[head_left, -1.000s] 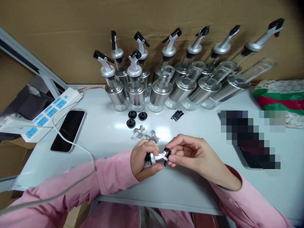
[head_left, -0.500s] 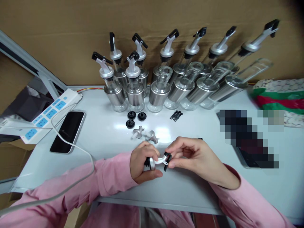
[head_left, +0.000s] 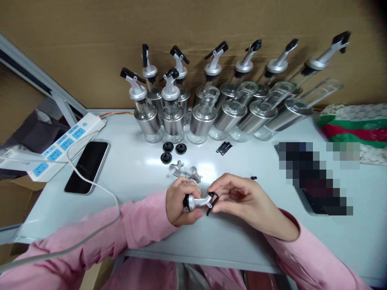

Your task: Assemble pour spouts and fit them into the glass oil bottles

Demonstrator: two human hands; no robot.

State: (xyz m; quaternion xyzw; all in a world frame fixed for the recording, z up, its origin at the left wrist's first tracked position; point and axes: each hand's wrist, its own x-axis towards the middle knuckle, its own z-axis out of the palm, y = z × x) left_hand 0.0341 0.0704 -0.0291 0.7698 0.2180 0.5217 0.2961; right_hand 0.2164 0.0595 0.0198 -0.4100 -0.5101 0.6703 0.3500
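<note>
My left hand point(head_left: 182, 202) is wrapped round the base of a silver pourer spout point(head_left: 198, 202), its black stopper end toward the palm. At the spout's tip is a black lever point(head_left: 214, 201), pinched between the thumb and fingers of my right hand point(head_left: 238, 197). Just beyond my left hand lie two loose silver spouts, one point(head_left: 175, 168) left of the other point(head_left: 193, 174). Three black stoppers point(head_left: 166, 157) rest behind them. Several black levers point(head_left: 224, 148) lie together farther right. A small black piece point(head_left: 253, 177) is beyond my right hand.
Several glass bottles with steel sleeves point(head_left: 202, 120) stand along the back, many topped with pourers. A phone point(head_left: 87, 167) and a power strip point(head_left: 63, 147) are at left, with a white cable crossing my left sleeve. A partly pixelated dark device point(head_left: 313, 205) lies at right.
The spout in my hands has turned slightly, and its black lever now shows as an open frame. My right hand has shifted a little left, uncovering more of the small black piece.
</note>
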